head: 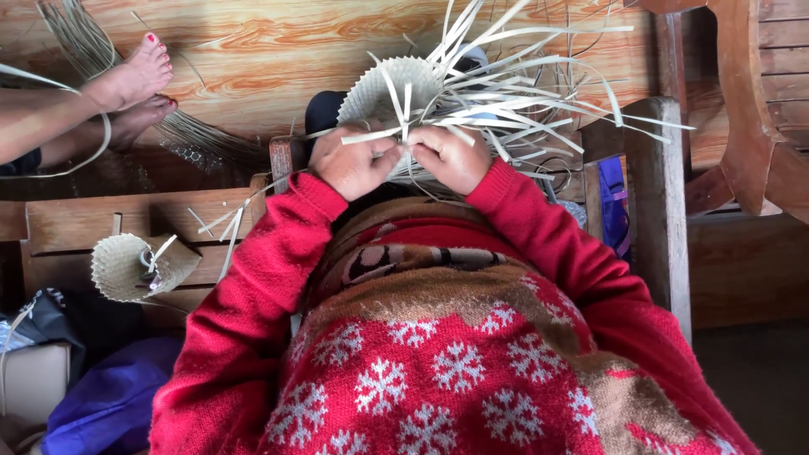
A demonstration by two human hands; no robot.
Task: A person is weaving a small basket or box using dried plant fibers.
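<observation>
Woven piece in hand, seen from above the seated person. The half-woven basket (396, 88) is a pale, straw-coloured dome of flat strips plaited in a tight, fine check; its finished part is rounded and matt, while the unwoven ends (539, 93) fan out to the right of it as long, stiff, ribbon-like strips, some bent and crossing. The basket sits just beyond the person's knuckles, above the lap, with the orange-grained wooden floor (253, 50) behind it.

The left hand (352, 163) lies at the basket's lower left edge, fingers curled tight, pinching a flat strip that runs across toward the other hand. The right hand (448, 157) lies just beside it at the basket's lower right edge, fingers likewise bent closed on strips at the rim. The two hands nearly touch.

Both arms wear a red knitted jumper (438, 371), ribbed at the cuff, with white snowflake motifs and a brown band.

Well to the lower left of the basket, a second small woven piece (139, 265), cone-like and of the same pale plait, rests on a slatted wooden bench (76, 223). Far to the upper left of the basket, another person's bare feet (135, 88) rest on the floor beside a bundle of thin raw strips (80, 38). To the right of the basket stands dark carved wooden furniture (750, 109).
</observation>
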